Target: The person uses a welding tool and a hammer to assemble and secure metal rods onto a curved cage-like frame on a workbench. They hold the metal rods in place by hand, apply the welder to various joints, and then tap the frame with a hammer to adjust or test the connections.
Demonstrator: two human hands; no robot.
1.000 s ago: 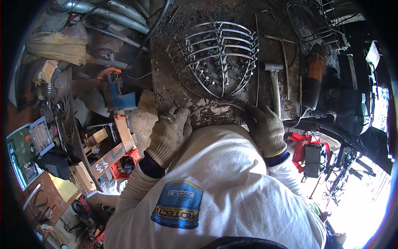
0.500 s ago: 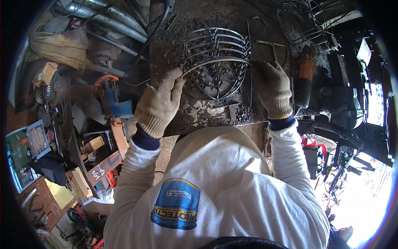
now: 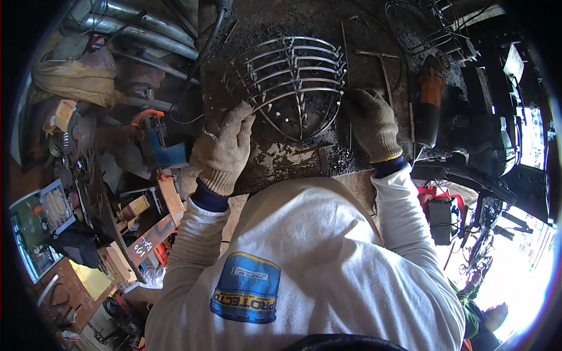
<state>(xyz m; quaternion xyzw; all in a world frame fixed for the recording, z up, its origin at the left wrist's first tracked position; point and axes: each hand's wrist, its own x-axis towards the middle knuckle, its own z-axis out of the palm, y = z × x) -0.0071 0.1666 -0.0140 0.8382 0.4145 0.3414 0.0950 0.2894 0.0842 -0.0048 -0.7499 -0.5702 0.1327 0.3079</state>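
Observation:
A cage-like metal frame point(image 3: 301, 116) of curved rods lies on the dark workbench point(image 3: 275, 157), with several arched crossbars above a pointed, rounded lower end. Its lowest arched rod point(image 3: 298, 92) spans between my two hands. My left hand point(image 3: 225, 149), in a knitted beige glove, is closed with thumb and fingers pinching that rod's left end. My right hand point(image 3: 374, 126), gloved alike, is beside the rod's right end; its fingertips are lost in dark shade, so I cannot tell whether they grip it.
An orange and black angle grinder point(image 3: 430, 102) lies right of my right hand. A T-shaped metal bar point(image 3: 383, 67) rests beyond it. Bent rods point(image 3: 445, 29) pile at the far right. Left of the bench are a blue clamp-like tool point(image 3: 167, 143) and metal pipes point(image 3: 140, 32). A person's leg point(image 3: 480, 316) shows at lower right.
The arched rod has come down against the frame's sides, its right end now showing apart from my right glove. Frame and bench sit slightly further left in view. A person appears at lower right.

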